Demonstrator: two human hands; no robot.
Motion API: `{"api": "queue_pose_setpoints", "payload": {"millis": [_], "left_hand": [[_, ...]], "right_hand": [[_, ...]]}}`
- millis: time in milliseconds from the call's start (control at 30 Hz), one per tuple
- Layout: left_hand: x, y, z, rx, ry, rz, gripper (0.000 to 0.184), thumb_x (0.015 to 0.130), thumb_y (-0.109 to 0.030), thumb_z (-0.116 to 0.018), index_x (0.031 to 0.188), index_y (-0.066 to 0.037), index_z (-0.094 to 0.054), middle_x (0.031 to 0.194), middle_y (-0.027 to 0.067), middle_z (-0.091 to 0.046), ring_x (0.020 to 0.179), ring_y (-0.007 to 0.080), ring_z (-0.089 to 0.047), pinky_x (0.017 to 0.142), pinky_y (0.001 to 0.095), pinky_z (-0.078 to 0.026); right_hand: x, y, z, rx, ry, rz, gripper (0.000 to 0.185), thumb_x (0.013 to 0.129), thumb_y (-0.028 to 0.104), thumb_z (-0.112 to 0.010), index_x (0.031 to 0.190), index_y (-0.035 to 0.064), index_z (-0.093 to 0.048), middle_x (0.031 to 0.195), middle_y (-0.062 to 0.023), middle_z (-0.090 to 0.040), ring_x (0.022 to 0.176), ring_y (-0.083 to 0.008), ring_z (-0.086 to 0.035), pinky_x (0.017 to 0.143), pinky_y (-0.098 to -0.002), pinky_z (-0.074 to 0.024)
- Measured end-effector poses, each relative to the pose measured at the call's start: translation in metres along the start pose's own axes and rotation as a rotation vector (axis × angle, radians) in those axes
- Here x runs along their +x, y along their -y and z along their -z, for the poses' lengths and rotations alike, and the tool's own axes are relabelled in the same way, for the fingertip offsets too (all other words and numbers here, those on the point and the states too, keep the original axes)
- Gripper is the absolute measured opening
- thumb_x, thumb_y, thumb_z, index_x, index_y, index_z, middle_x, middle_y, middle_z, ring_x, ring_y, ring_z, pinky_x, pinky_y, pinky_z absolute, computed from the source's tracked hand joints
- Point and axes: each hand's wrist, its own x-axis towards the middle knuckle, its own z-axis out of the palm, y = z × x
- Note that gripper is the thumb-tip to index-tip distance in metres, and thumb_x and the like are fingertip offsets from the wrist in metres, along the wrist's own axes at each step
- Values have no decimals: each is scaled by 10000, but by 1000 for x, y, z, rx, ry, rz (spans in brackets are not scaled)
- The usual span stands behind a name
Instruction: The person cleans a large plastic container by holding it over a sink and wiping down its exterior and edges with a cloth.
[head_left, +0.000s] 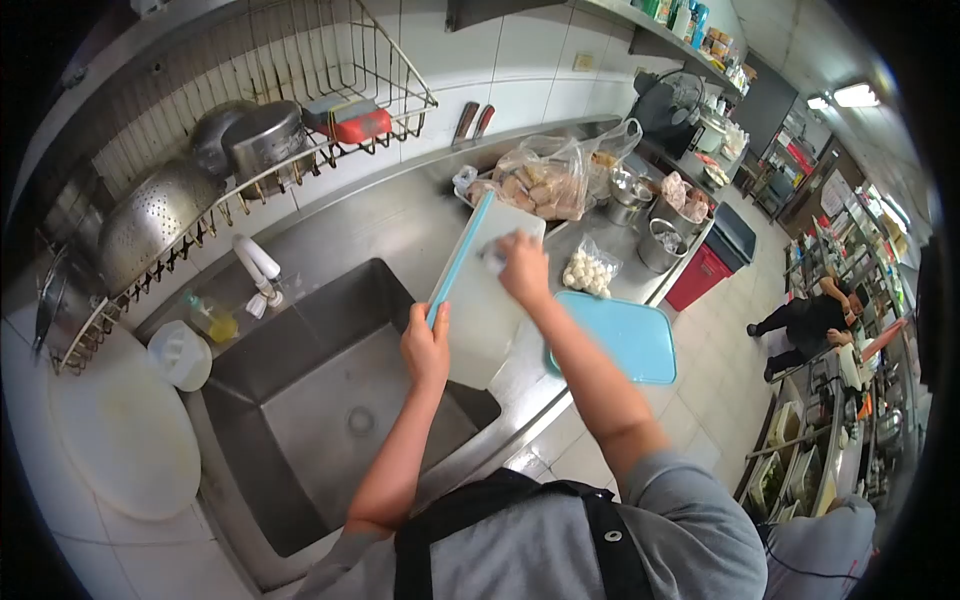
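Observation:
My left hand point(427, 345) is closed around the blue edge of a whitish cutting board point(487, 310), which is tilted up at the right side of the sink. Against the board's upper face, my right hand point(524, 265) has its fingers bent, slightly blurred. Something small and greyish shows at its fingertips, too unclear to name. To the right of the board, a light blue cutting board point(615, 335) lies flat at the counter's front edge. Just behind it sits a clear bag of small white balls point(590, 268).
A deep steel sink point(275, 455) is below my left arm, with a white faucet point(258, 265) behind it. Overhead hangs a wire rack point(400, 95) with pots. Plastic bags of food point(535, 175) and steel pots point(662, 245) stand on the counter. A person point(815, 320) works farther right.

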Motion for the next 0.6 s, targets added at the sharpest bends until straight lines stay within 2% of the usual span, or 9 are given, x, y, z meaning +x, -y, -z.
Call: {"api": "queue_pose_setpoints", "payload": {"millis": [100,133,167,233,300,367,400,500,600], "left_hand": [[1,12,-5,88,-89,15,350,956,-299,-633,796,6,-573,572,109,-492,531,155,-507,499,364,-380],[1,20,-6,8,-152,-36,425,972,-325,-608,709,7,-568,540,77,-486,476,142,-470,469,361,-364],[5,24,-6,-39,-111,18,430,975,-329,-602,709,7,-573,542,65,-490,472,129,-465,463,350,-361],[4,31,0,-123,-27,142,439,982,-336,-590,710,8,-582,546,40,-497,462,104,-456,451,328,-354],[8,19,-1,-275,-56,199,446,960,-347,-618,694,10,-592,487,49,-435,438,122,-408,431,351,-318],[11,3,2,-379,-13,305,455,962,-345,-618,698,24,-597,488,25,-438,456,104,-390,442,341,-312],[11,5,2,-370,-19,300,454,962,-343,-618,704,30,-597,491,18,-436,466,97,-392,447,335,-314],[15,20,-1,-327,-30,275,444,963,-330,-619,717,39,-597,496,4,-424,490,80,-395,460,319,-314],[21,26,-5,-242,-63,210,419,968,-320,-613,750,38,-623,515,-8,-429,509,65,-406,469,302,-322]], "right_hand": [[-55,42,25,64,51,188,226,758,146,-685,976,186,-731,1011,-85,-580,984,-322,-556,782,-453,-490],[-61,54,33,139,48,211,227,757,141,-685,975,189,-728,1003,-86,-572,975,-321,-553,781,-456,-485],[-65,59,36,218,51,229,228,756,136,-684,973,191,-726,995,-87,-563,967,-319,-550,779,-459,-481],[-31,29,8,104,37,153,223,758,126,-672,966,190,-724,990,-91,-572,981,-319,-553,776,-459,-473],[27,-24,-37,55,35,73,202,780,112,-639,947,186,-724,1007,-97,-593,1009,-318,-557,785,-467,-463],[77,-54,-40,-15,24,-101,243,780,97,-613,969,196,-729,1059,-107,-612,1071,-315,-558,837,-487,-470],[89,-56,-40,31,-100,-110,235,772,87,-614,959,181,-721,1052,-108,-622,1089,-322,-558,840,-494,-475],[79,-51,-45,31,-48,-153,218,769,80,-610,946,159,-709,1067,-112,-613,1071,-332,-556,826,-501,-471],[-12,7,-14,67,62,139,249,713,40,-641,925,154,-706,1090,-122,-591,1049,-328,-549,831,-475,-462]]}}
